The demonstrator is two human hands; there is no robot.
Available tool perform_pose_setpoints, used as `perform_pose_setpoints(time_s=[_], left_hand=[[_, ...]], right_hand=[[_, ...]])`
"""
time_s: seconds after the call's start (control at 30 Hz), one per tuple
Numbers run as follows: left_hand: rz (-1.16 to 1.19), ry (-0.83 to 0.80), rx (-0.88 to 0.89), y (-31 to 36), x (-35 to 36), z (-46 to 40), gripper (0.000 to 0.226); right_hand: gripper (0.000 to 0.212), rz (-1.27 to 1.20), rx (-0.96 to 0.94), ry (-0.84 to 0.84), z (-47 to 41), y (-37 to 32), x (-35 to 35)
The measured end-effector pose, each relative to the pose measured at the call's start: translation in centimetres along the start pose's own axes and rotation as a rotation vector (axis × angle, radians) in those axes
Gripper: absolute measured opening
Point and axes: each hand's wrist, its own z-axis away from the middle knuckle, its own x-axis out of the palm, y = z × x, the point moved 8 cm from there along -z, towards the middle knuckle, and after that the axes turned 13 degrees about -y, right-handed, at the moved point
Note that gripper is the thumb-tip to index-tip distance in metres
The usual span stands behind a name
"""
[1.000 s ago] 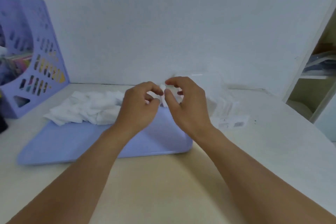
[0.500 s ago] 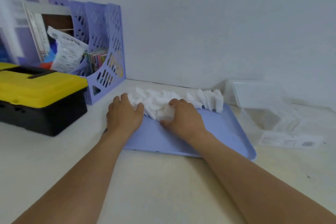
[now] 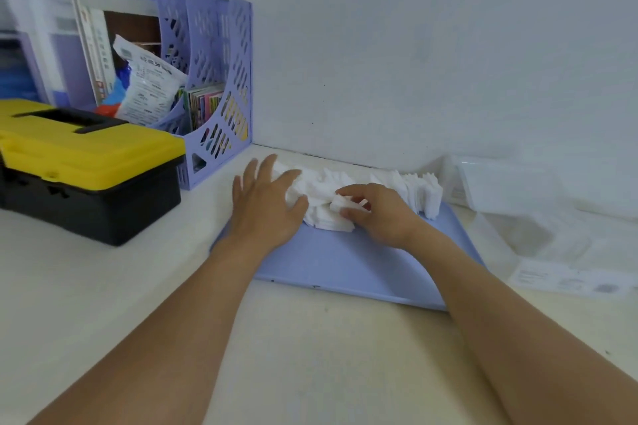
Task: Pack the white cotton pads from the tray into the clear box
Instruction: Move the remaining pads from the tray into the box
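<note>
both hands [image 3: 267, 209] [image 3: 376, 214] on cotton pads [image 3: 324, 185], left fingers [image 3: 288, 179] flat, right fingers [image 3: 352, 214] pinching some

White cotton pads [image 3: 348, 183] lie heaped along the far edge of a flat lilac tray [image 3: 348, 262] — loose and jumbled at the left, standing on edge in a tidy row at the right end. A small stack sits at the front of the heap. The clear box [image 3: 500, 193] stands just right of the tray on the desk [image 3: 103, 286] — its inside is too hazy to make out.
</note>
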Motion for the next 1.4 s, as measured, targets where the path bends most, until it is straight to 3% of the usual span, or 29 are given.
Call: perform_pose_setpoints(time_s=[0.1,0.2,0.33,0.47,0.53,0.63,0.7,0.73,0.8,0.87,0.9,1.0,1.1,1.23,1.4], left_hand=[[-0.028,-0.090,0.117,1.5,1.0,-0.2,0.041],[0.026,-0.111,0.107,1.2,1.3,-0.3,0.041],[0.042,-0.138,0.098,0.8,1.4,-0.2,0.067],[0.064,-0.145,0.104,0.5,1.6,-0.1,0.069],[0.056,-0.149,0.101,0.1,1.8,-0.2,0.068],[0.150,-0.053,0.127,1.0,0.5,0.3,0.063],[0.394,0.042,0.178,3.9,-1.4,1.0,0.058],[0.593,0.025,0.177,5.6,-2.0,1.3,0.058],[0.994,-0.200,0.158,10.8,-1.4,1.3,0.069],[1.200,-0.450,0.142,16.3,0.9,1.3,0.058],[1.242,-0.490,0.147,18.1,2.0,1.2,0.044],[1.408,-0.423,0.072,20.3,4.3,0.8,0.019],[1.592,-0.410,0.011,19.9,6.6,0.3,0.025],[1.402,-0.366,-0.035,18.8,8.1,0.5,0.026],[1.485,-0.484,-0.051,20.5,9.0,1.5,0.028]], right_hand=[[0.040,0.078,0.019,0.018,-0.4,0.1,-0.3],[0.044,0.213,0.048,0.055,-0.9,-0.8,0.0],[0.022,0.307,0.030,0.204,0.1,-2.1,-1.1],[0.012,0.214,-0.054,0.467,3.7,-2.2,-5.1],[0.009,0.049,-0.095,0.530,5.9,-1.8,-7.2],[0.009,-0.502,-0.060,0.367,8.4,0.4,-8.7],[0.014,-0.843,-0.010,0.188,9.9,2.2,-8.2],[0.016,-0.962,-0.001,0.122,10.6,2.7,-7.8],[0.018,-1.119,-0.013,0.041,11.9,3.9,-7.5],[0.021,-1.151,-0.027,-0.007,12.9,5.1,-7.6],[0.023,-1.146,-0.028,-0.016,13.1,5.5,-7.6],[0.029,-1.155,-0.023,0.037,13.5,6.9,-8.2],[0.027,-1.092,-0.038,0.131,13.9,8.1,-9.5],[0.016,-1.202,-0.104,0.266,14.7,9.3,-12.1],[0.019,-1.049,-0.068,0.135,14.0,8.3,-10.3]])
